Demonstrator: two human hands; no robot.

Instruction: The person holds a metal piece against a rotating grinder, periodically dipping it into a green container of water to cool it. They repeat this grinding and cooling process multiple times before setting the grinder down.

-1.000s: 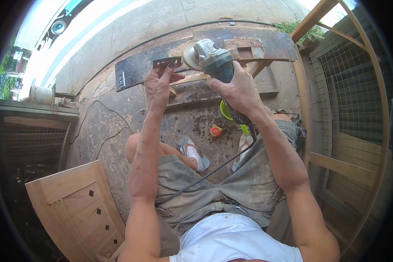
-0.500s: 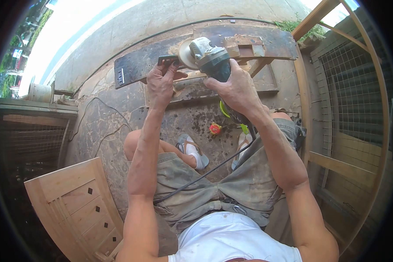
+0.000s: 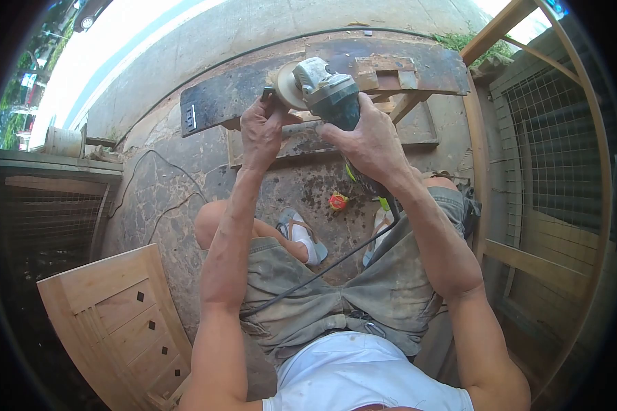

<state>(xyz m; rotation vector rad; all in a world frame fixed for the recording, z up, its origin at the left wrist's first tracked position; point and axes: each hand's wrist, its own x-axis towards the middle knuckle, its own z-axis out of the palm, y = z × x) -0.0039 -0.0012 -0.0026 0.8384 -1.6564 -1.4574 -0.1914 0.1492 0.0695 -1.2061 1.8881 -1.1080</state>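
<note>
My right hand (image 3: 370,137) is wrapped round the dark green body of an angle grinder (image 3: 337,101), which has a pale grey head. Its pale round disc (image 3: 288,86) faces left, toward my left hand (image 3: 262,131). There my fingers pinch a small dark flat piece (image 3: 267,92) close against the disc; most of it is hidden, and whether it touches cannot be told. Both hands are at the near edge of a worn wooden bench (image 3: 219,96). From the grinder a black cord (image 3: 315,277) runs back across my lap.
Slim metal pieces (image 3: 191,116) lie on the bench's left end, and a wooden block with a recess (image 3: 387,73) at its right. On the floor is a red and yellow round object (image 3: 338,201). A carved wooden panel (image 3: 120,322) leans at lower left; a wooden frame (image 3: 480,144) stands right.
My left hand has moved slightly right and turned, so less of the dark piece shows. The grinder has shifted a little to the left.
</note>
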